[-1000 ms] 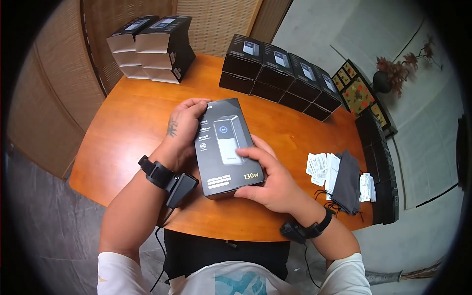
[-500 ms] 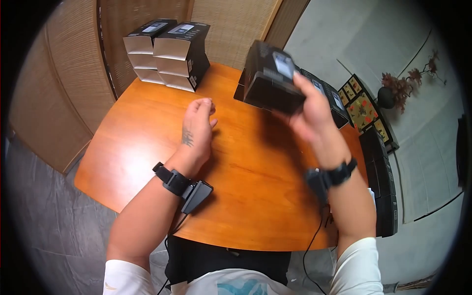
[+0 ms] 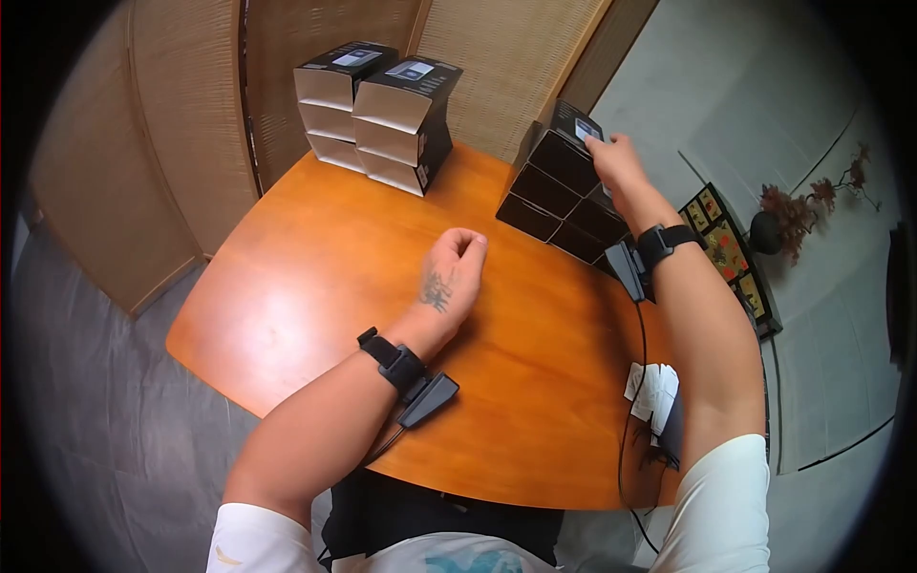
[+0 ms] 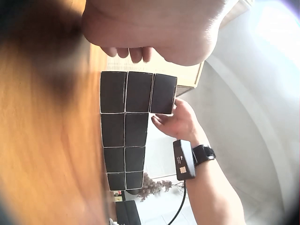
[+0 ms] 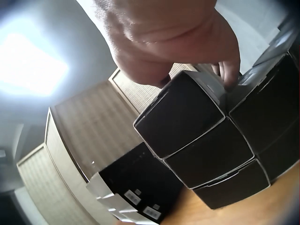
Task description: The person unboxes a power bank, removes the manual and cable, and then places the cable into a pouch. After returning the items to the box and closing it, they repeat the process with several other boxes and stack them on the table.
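My right hand point(image 3: 623, 174) grips a black power bank box point(image 3: 565, 160) at the left end of the stack of black boxes point(image 3: 544, 188). That box sits level on top of two others, as a third layer. In the right wrist view, the thumb lies on one side of the held box point(image 5: 180, 117) and fingers reach down its other side. The left wrist view shows the same box point(image 4: 164, 94) flush with the column beneath it. Over the middle of the table, my left hand point(image 3: 453, 272) hangs loosely curled and holds nothing.
More black boxes with pale end flaps point(image 3: 390, 100) stand stacked at the back left of the wooden table point(image 3: 306, 286). White papers point(image 3: 653, 390) and a dark pouch point(image 3: 674, 428) lie at the right, partly behind my right arm. A vase point(image 3: 764, 232) with dried branches stands beyond.
Both hands held the box near the table's front; the left hand let go. The right hand carried it away to the stack's left end and set it on top. The view has turned right.
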The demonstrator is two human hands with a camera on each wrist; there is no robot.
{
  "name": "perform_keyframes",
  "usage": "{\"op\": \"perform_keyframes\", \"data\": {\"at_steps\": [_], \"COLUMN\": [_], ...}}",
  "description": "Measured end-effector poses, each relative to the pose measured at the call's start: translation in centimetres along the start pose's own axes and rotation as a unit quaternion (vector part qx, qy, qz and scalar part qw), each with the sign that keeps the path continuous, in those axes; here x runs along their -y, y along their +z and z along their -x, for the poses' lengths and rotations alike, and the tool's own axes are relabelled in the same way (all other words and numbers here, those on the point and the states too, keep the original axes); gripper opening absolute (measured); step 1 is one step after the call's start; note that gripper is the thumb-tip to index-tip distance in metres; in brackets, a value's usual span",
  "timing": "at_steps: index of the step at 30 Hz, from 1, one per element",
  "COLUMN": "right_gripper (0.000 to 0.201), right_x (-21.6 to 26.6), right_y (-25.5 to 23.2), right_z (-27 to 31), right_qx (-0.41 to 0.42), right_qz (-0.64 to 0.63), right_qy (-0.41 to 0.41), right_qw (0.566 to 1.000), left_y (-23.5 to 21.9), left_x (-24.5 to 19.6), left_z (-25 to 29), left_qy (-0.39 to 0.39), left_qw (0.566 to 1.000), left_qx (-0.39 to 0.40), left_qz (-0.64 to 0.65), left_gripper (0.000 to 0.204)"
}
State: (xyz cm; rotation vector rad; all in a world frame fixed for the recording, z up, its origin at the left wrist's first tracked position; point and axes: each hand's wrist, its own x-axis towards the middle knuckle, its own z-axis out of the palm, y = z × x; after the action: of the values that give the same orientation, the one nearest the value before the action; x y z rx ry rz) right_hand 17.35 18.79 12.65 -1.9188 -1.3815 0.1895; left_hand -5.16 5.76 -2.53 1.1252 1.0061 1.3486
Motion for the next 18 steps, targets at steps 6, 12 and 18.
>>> {"op": "perform_keyframes", "data": {"at_steps": [6,12,18], "right_gripper": [0.073,0.078,0.079], "right_x": [1.6,1.4,0.9], "right_y": [-0.3,0.6,0.4], "right_z": [4.2,3.4,2.8], "right_qx": [0.004,0.072,0.096], "right_qz": [0.201,0.267,0.258], "right_qy": [-0.271,-0.346,-0.355], "right_qw": [0.942,0.897,0.893], "left_y": [0.7,0.7,0.6], "left_x": [0.6,1.1,0.7], "left_z": [0.2,0.2,0.3], "left_qy": [0.013,0.012,0.01], "left_qw": [1.0,1.0,0.999], "left_qx": [0.01,0.023,0.033], "left_qz": [0.017,0.017,-0.016], "left_gripper": [0.029,0.028,0.028]}}
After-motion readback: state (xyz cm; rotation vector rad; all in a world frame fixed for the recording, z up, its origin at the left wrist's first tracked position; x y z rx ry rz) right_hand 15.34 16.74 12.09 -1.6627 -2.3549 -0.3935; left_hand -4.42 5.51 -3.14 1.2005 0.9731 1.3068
